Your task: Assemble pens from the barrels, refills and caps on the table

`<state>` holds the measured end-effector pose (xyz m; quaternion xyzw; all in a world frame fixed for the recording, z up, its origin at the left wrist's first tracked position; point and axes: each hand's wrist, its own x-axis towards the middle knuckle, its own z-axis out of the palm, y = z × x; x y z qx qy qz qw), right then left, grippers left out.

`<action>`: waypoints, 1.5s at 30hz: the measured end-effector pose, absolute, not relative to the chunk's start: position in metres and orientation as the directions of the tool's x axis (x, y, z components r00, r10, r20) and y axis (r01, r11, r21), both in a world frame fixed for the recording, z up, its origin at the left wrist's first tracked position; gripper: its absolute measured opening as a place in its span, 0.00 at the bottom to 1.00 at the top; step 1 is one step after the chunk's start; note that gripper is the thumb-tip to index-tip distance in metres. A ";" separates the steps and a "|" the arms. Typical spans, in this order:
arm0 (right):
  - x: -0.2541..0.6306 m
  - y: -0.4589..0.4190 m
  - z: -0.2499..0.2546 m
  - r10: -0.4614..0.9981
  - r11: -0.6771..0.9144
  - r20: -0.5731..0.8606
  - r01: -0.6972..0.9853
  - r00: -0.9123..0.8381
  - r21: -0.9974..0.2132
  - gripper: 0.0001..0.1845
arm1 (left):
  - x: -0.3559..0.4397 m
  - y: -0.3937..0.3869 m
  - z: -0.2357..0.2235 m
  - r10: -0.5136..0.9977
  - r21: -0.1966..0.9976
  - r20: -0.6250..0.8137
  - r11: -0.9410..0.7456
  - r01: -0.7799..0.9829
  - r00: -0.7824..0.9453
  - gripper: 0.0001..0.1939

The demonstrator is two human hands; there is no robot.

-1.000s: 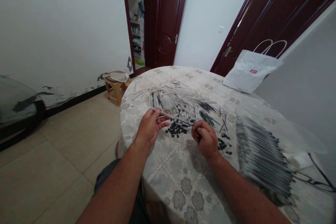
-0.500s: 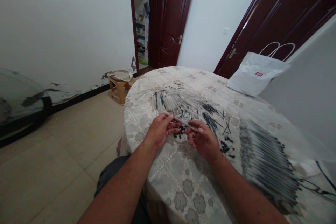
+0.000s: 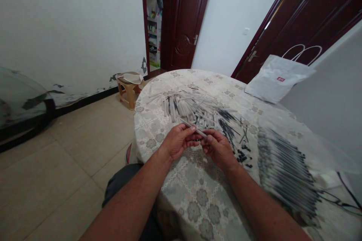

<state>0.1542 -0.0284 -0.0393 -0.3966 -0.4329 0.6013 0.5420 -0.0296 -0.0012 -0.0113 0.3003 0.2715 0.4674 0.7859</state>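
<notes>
A slim whitish pen barrel (image 3: 200, 132) slants down to the right between my two hands, above the near side of the pile. My left hand (image 3: 178, 140) pinches its upper part between thumb and fingers. Around the lower right end, my right hand (image 3: 218, 146) is closed, so that tip is hidden. Beyond my hands lie many loose whitish barrels (image 3: 185, 107). Thin dark refills (image 3: 226, 126) are bunched to their right. Small black caps or plugs (image 3: 242, 155) are scattered beside my right hand.
At the right, a dense row of dark-filled pens (image 3: 288, 169) lies on clear plastic, with glasses (image 3: 338, 201) near it. A white paper bag (image 3: 278, 79) stands at the back right of the cloth-covered round table (image 3: 198, 203). A stool (image 3: 128, 90) stands on the floor beyond its left edge.
My right hand has come in along the barrel toward my left. The dark refill that stuck out between the hands no longer shows outside the barrel. The view has shifted slightly.
</notes>
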 end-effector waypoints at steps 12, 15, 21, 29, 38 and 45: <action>0.162 -0.031 -0.019 0.916 0.390 0.276 0.805 -0.290 -0.447 0.09 | -0.045 0.014 -0.002 0.971 0.629 -0.219 0.217 -0.746 0.098 0.07; 0.146 -0.036 -0.021 0.928 0.369 0.149 0.894 -0.340 -0.255 0.09 | -0.043 0.014 -0.006 0.974 0.652 -0.206 0.208 -0.729 0.094 0.08; 0.129 -0.034 -0.027 0.961 0.272 0.083 0.957 -0.265 -0.099 0.10 | -0.039 0.013 -0.011 0.975 0.672 -0.183 0.215 -0.709 0.123 0.08; 0.145 -0.030 -0.038 0.932 0.277 0.361 0.664 -0.011 -0.694 0.12 | -0.035 0.007 -0.010 0.970 0.694 -0.158 0.243 -0.678 0.186 0.12; 0.143 -0.024 -0.039 0.955 0.233 0.256 0.153 0.152 -0.960 0.13 | -0.024 0.001 -0.012 0.961 0.728 -0.127 0.259 -0.634 0.247 0.14; 0.145 -0.025 -0.040 0.939 0.271 0.315 0.266 0.140 -0.925 0.11 | -0.021 0.000 -0.015 0.962 0.754 -0.124 0.252 -0.607 0.245 0.13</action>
